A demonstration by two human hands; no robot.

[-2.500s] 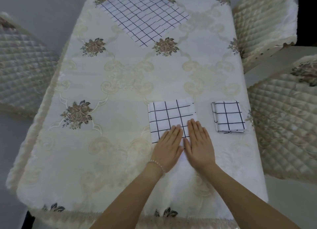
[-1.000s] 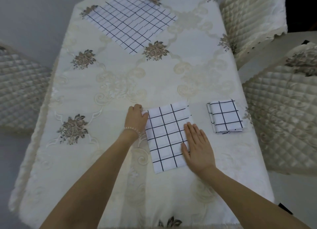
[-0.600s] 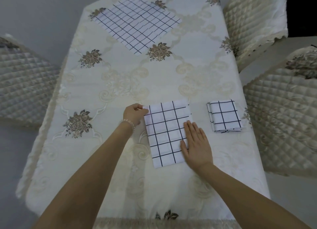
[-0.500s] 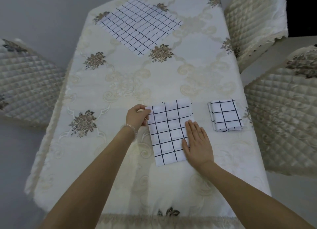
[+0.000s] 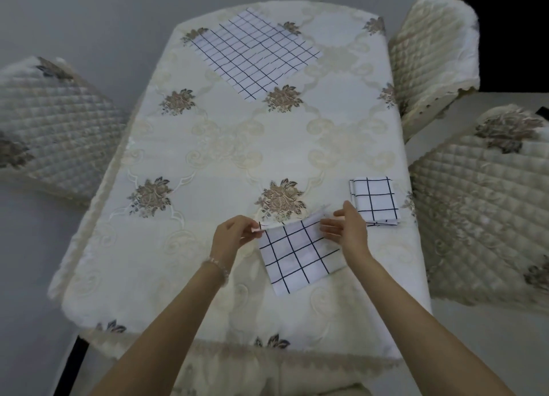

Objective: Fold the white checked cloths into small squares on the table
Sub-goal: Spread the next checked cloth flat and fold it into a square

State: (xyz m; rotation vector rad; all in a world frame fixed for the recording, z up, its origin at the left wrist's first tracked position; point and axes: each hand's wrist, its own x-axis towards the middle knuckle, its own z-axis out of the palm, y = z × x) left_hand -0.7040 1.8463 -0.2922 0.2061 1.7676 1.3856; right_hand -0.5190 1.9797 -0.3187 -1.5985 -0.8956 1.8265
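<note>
The table [image 5: 208, 146] bore 3 cloths: 1 flat cloth [image 5: 255, 54] far off; 1 half-folded cloth [image 5: 300, 253] near; 1 folded square [image 5: 375, 199] right; left hand [image 5: 230, 236] and right hand [image 5: 346, 227] each pinched the half-folded cloth's far corners; it looked light, limp, best held by corners

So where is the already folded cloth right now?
In the head view, the folded cloth lies near the table's right edge, just beyond the right hand.
</note>
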